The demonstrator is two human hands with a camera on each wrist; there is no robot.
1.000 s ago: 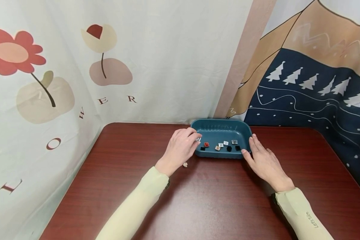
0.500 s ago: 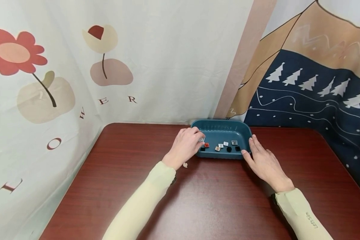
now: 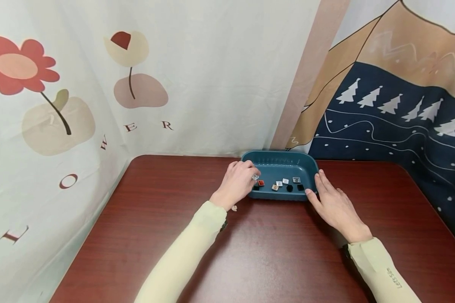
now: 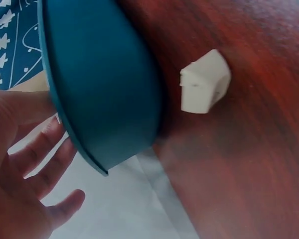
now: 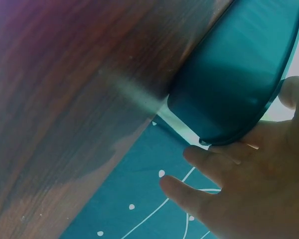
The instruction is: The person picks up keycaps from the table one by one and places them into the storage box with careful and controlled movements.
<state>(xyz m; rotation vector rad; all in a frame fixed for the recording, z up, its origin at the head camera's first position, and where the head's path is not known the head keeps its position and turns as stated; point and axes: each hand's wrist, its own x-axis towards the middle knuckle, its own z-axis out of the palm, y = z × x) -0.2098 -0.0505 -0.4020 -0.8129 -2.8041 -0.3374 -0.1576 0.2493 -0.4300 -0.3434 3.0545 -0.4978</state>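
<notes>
My left hand (image 3: pixel 238 181) reaches over the left rim of a blue tray (image 3: pixel 280 196). Between its thumb and fingertips it pinches a small pale keycap (image 3: pixel 255 177), mostly hidden in the left wrist view. Below that, in the tray, lie a red keycap (image 3: pixel 261 183) and a black one, partly covered by the hand. My right hand (image 3: pixel 335 206) rests against the tray's right end with its fingers extended, the thumb at the near corner. Further right inside are white (image 3: pixel 279 184), orange-topped (image 3: pixel 274 187), grey (image 3: pixel 296 179) and black (image 3: pixel 290 188) keycaps.
A cream-coloured keycap-like piece (image 4: pixel 204 83) lies on the brown table (image 3: pixel 280 261), just outside the tray beside my left wrist. Behind the table's far edge hang a pale printed curtain (image 3: pixel 212 84) and a dark blue one (image 3: pixel 394 126).
My left hand has moved slightly right and further over the tray, carrying the pale keycap toward the red one. My right hand and the tray stay put.
</notes>
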